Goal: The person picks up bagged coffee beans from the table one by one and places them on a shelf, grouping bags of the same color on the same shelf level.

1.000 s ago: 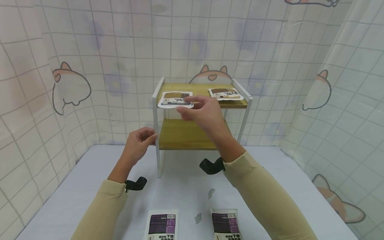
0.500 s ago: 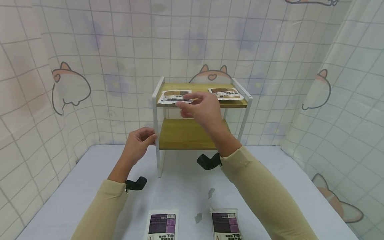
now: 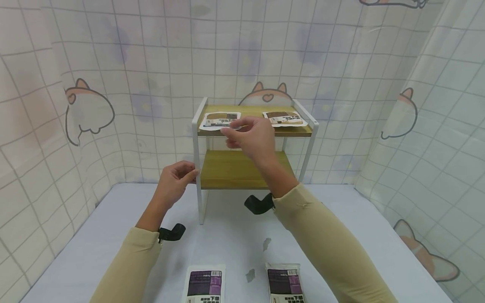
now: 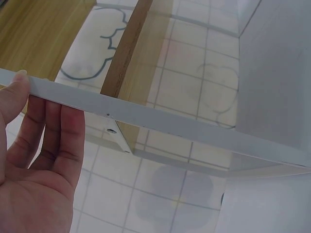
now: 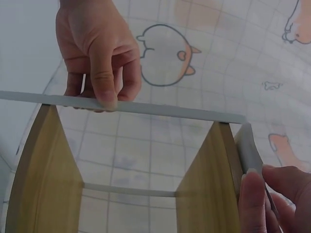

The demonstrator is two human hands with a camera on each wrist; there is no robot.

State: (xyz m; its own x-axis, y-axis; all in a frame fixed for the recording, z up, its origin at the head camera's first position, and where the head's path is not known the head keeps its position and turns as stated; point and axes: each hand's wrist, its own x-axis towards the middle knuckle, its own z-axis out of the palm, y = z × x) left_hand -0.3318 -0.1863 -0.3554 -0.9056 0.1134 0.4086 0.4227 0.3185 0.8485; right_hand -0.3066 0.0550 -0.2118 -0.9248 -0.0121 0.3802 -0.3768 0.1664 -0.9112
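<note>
A two-tier shelf with white metal frame [image 3: 196, 155] and wooden boards stands on the table. My left hand [image 3: 174, 183] grips its front left post, thumb on one side and fingers behind, as the left wrist view shows. On the left of the top board [image 3: 250, 110] lies a flat white packet [image 3: 217, 119] with brown and black print. My right hand [image 3: 254, 136] pinches this packet's near right corner at the board's front edge. In the right wrist view, the packet [image 5: 249, 148] shows edge-on between thumb and fingers.
A similar packet [image 3: 285, 118] lies on the top board's right side. Two packets with purple labels, a left one [image 3: 204, 284] and a right one [image 3: 285, 284], lie on the white table [image 3: 235, 235] in front. A patterned curtain [image 3: 159, 63] surrounds the table.
My right hand has moved slightly left, and the packet it holds has gone down and back onto the top board. The left hand stays on the post.
</note>
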